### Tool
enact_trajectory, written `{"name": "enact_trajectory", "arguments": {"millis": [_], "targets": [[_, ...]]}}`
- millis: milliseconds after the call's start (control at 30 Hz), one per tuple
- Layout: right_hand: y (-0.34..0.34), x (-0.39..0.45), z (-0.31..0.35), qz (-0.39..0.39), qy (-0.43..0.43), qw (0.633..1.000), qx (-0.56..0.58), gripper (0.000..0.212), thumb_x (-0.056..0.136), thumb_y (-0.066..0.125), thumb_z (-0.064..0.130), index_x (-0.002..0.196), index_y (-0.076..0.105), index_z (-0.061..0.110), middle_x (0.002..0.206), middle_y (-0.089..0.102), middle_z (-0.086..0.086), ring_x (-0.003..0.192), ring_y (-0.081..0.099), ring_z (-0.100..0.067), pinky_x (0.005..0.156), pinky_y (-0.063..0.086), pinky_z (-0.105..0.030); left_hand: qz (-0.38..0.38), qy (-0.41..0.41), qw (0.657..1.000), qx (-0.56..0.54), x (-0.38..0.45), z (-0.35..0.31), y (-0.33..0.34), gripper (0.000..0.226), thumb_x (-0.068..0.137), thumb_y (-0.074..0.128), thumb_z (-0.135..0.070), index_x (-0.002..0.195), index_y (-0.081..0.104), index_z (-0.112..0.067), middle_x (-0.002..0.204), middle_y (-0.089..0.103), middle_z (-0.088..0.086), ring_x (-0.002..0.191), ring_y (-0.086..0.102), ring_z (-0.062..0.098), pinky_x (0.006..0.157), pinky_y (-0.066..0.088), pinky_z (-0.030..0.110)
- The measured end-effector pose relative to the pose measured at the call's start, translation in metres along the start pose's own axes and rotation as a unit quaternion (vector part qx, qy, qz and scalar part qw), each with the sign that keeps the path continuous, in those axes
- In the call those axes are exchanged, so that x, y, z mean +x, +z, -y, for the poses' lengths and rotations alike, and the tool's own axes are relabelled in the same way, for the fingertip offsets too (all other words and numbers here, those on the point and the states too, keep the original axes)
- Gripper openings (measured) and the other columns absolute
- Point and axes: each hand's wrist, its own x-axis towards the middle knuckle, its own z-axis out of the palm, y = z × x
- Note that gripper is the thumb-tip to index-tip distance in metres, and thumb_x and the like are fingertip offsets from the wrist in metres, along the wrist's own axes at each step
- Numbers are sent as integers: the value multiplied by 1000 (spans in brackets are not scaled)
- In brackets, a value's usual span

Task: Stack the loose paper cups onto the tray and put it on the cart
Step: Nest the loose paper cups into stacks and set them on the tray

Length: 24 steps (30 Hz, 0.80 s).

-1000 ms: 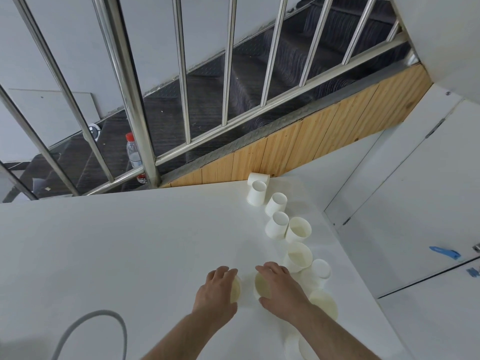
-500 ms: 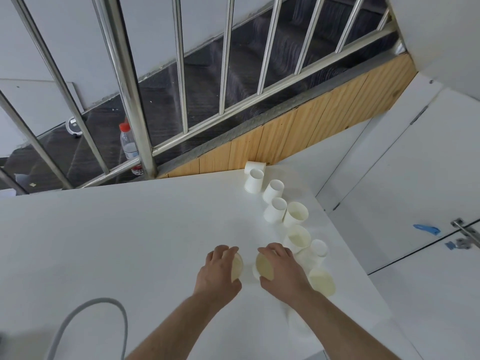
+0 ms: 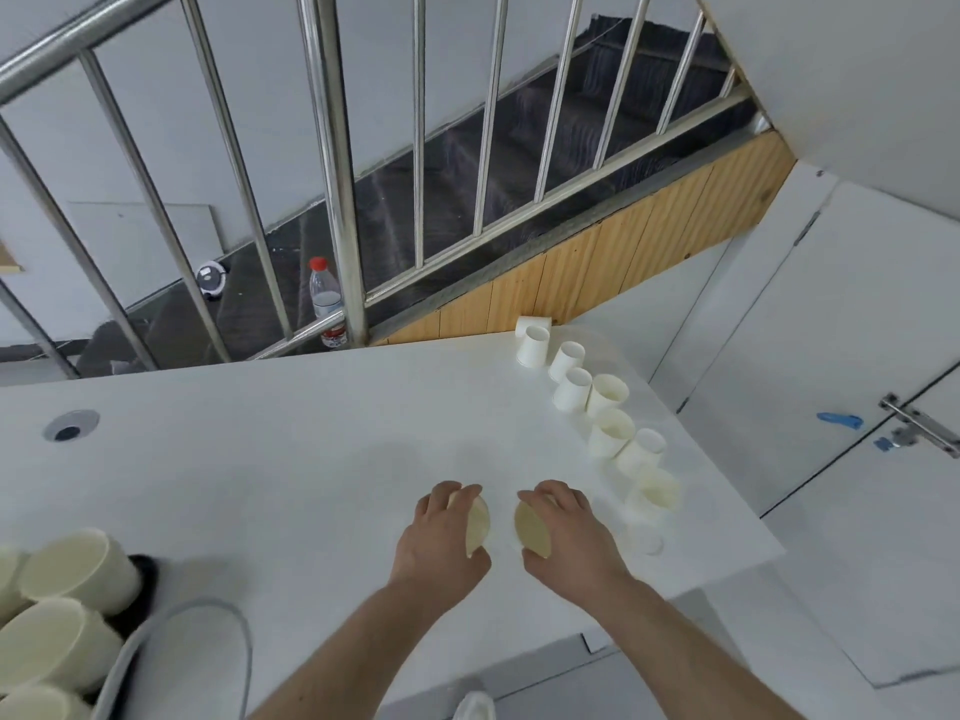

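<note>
Paper cups, lower-left corner [image 3: 57, 615]: cluster lying on their sides on a dark tray [image 3: 143, 579], only an edge of the tray showing. Grey cable [image 3: 228, 615] loops just beside it.

Centre-bottom of frame: left hand [image 3: 441, 537] curled round one cup [image 3: 477, 524], mouth facing right. Right hand [image 3: 571, 532] curled round a second cup [image 3: 532, 527], mouth facing left. The two mouths are near each other, not touching. Both over the white table [image 3: 260, 433].

Right of the hands: loose row of cups [image 3: 608, 423] runs diagonally toward upper centre-right along the table's edge, some upright, one at the far end on its side [image 3: 532, 322].

Cart not in view.

Judgement: step in hand = nesting one cup into the other. Risks: mouth-to-mouth won't nest, one cup needs turning; too hard a squeeze would prob. crease the thin paper; right forearm passes close to the edge-side row, so a sweep could knock cups off the table. Tray cups lie loose and could roll when the tray is lifted.
</note>
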Motion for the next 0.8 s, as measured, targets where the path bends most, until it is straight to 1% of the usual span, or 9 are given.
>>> {"name": "enact_trajectory", "arguments": {"millis": [167,200,367,467,533,667,800], "targets": [[16,-35,44,-21,-14,1000,17,65,86,60,32,145,34,30,142,28,12,131,28,-13,89,49,-27,-25,-11,1000,1,-59,22,-22,70,81,57,-26,144,28,-32,147,25,-11,133,31,15,93,46,27],[20,-44,57,-15,-20,999,22,65,86,61,32,145,34,30,142,28,12,131,28,-13,88,49,-27,-24,-20,1000,3,-76,29,-28,70,81,57,-26,144,28,-32,147,25,-11,133,31,15,93,45,26],[29,-62,111,-24,-56,997,42,64,86,61,31,145,35,30,142,29,13,131,29,-12,88,49,-25,-69,-40,997,-3,-129,57,-56,70,80,56,-25,144,28,-33,147,26,-12,134,30,14,93,45,26],[32,-65,142,-26,-78,995,50,64,86,60,31,145,35,31,142,29,14,132,28,-11,88,48,-25,-92,-51,994,-12,-151,76,-72,70,80,56,-25,144,29,-32,147,27,-11,133,32,14,96,43,27],[38,-64,171,-24,-100,993,50,64,86,60,31,145,34,32,142,28,15,132,27,-10,89,47,-24,-112,-61,992,-16,-170,95,-88,70,80,56,-25,144,30,-30,147,27,-10,133,32,15,99,42,28],[51,-58,231,-23,-140,988,54,64,86,60,32,145,35,32,142,28,15,133,27,-10,89,48,-24,-153,-91,984,-22,-197,140,-116,68,82,57,-25,145,30,-30,147,27,-11,134,31,12,93,45,26],[64,-44,291,-18,-164,985,58,62,87,60,32,144,36,31,144,28,14,134,26,-10,89,49,-26,-182,-114,976,-27,-221,189,-147,67,84,59,-27,145,30,-29,149,26,-9,135,30,15,96,43,27]]}}
